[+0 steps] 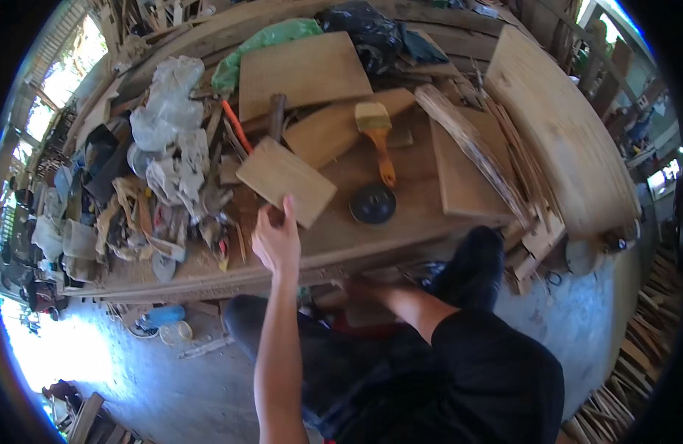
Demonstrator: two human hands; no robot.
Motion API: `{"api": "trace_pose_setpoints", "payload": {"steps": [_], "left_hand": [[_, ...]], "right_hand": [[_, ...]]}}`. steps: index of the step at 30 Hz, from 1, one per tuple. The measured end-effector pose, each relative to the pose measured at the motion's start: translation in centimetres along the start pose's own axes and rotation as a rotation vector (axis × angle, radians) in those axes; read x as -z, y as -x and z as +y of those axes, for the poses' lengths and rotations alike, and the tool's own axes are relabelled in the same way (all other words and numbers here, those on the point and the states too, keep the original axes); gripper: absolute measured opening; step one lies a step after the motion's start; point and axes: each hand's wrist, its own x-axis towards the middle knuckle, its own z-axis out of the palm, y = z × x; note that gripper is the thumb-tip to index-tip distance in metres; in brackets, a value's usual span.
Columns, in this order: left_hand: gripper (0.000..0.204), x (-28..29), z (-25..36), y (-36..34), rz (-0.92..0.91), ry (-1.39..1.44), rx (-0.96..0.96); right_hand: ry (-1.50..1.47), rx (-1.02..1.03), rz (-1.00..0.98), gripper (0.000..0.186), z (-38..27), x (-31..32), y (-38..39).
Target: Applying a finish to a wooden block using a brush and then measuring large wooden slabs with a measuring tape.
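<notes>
My left hand (276,240) is closed on the near edge of a small rectangular wooden board (286,181), its thumb lying on top. The board is tilted above the workbench (208,277). My right hand (360,290) is low by the bench's front edge, between my knees; it is dark and its fingers cannot be made out. To the right of the board lie a paintbrush (378,140) with an orange handle and a round black lid or dish (372,203). Behind the small board is a larger wooden board (304,74), with another plank (334,129) partly beneath it.
Crumpled plastic bags and rags (167,140) are heaped at the left. A rough wood strip (467,144) and a long pale plank (556,133) lie at the right. Green (264,48) and black (364,29) bags sit at the back. A blue bottle (162,317) is on the floor.
</notes>
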Motion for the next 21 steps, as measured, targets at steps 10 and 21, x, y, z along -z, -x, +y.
{"api": "trace_pose_setpoints", "payload": {"steps": [10,21], "left_hand": [[0.074,10.5,0.2,-0.3,-0.368,-0.304,-0.107],[0.030,23.2,0.2,1.7,0.399,0.198,-0.362]], "right_hand": [[0.223,0.260,0.411,0.030,-12.7,5.6,5.1],[-0.104,0.373,0.883,0.020,-21.2,17.5,17.3]]}}
